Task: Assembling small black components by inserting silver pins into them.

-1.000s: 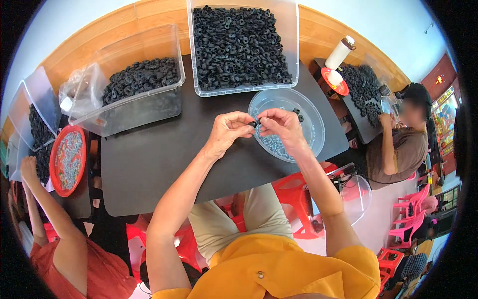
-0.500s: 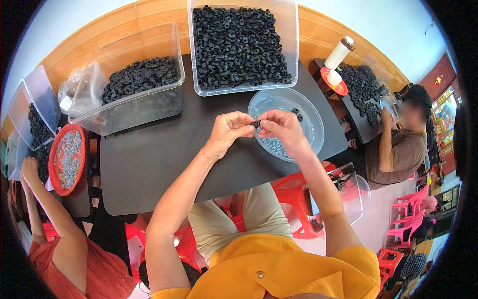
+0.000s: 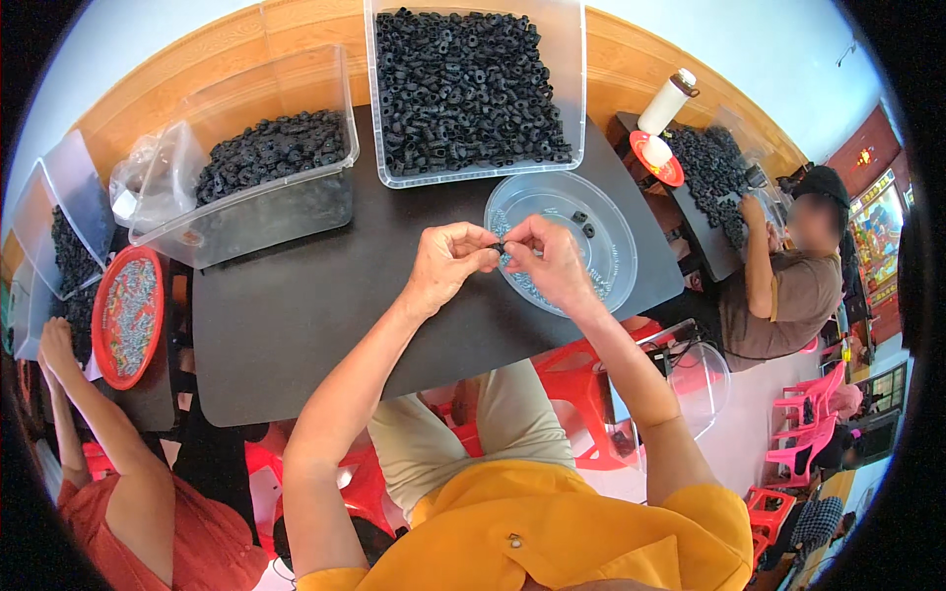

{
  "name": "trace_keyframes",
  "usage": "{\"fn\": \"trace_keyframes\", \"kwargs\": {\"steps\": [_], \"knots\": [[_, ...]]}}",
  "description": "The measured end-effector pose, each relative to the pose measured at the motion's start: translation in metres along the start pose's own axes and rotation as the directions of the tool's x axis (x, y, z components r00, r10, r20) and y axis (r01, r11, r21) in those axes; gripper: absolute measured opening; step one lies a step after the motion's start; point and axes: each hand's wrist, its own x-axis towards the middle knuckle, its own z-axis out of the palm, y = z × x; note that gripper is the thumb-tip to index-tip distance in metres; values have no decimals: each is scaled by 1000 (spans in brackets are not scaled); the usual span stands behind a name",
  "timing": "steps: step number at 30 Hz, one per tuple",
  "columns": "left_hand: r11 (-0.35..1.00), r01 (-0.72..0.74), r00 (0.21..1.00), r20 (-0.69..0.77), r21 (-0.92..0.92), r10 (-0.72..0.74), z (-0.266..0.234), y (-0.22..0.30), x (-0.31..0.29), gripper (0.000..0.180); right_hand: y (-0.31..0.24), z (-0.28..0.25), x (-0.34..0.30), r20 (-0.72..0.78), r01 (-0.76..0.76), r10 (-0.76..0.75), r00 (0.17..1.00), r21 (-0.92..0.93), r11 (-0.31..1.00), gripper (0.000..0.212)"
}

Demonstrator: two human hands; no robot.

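My left hand (image 3: pixel 449 264) and my right hand (image 3: pixel 548 260) meet over the near left edge of a round clear tray (image 3: pixel 631 258). Between their pinched fingertips is a small black plastic part (image 3: pixel 501 247), mostly covered by the fingers. Both hands are closed on it. Silvery screws (image 3: pixel 527 286) lie in the tray beneath my right hand, and two or so loose black plastic parts (image 3: pixel 583 225) rest near its middle.
Behind the tray stands a clear bin (image 3: pixel 473 94) heaped with black parts; a second bin (image 3: pixel 276 158) is at left. A red plate (image 3: pixel 128 315) of screws lies near a co-worker's hands (image 3: pixel 57 340). Another person (image 3: pixel 788 276) works at right beside a white bottle (image 3: pixel 667 101).
The black part is more hidden between my fingertips, and my fingers have shifted slightly around it. The whole view has moved a little. The co-worker at right has raised a hand.
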Motion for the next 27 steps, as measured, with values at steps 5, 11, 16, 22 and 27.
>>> {"fn": "trace_keyframes", "kwargs": {"steps": [5, 11, 16, 22, 27], "knots": [[999, -16, 999, -49, 41, 18, 3, 3, -3, 12, -15, 3, 0, -12, -25, 24, 1000, -50, 998, 6], [975, -62, 979, -175, 212, 100, 5, 0, -4, 7, -9, 18, 7, -87, 237, -281, 956, -342, 909, 4], [993, -27, 945, -320, 115, 62, 8, 4, -3, 9, -11, 32, 4, -107, 320, -423, 900, -496, 807, 13], [995, -93, 932, -350, 27, 97, 2, 3, -3, 7, -28, 42, -1, -6, 419, -521, 854, -585, 694, 34], [997, -65, 943, -329, -44, 47, 0, -3, -4, 6, -22, 44, 2, 77, 405, -489, 869, -679, 612, 38]]}}
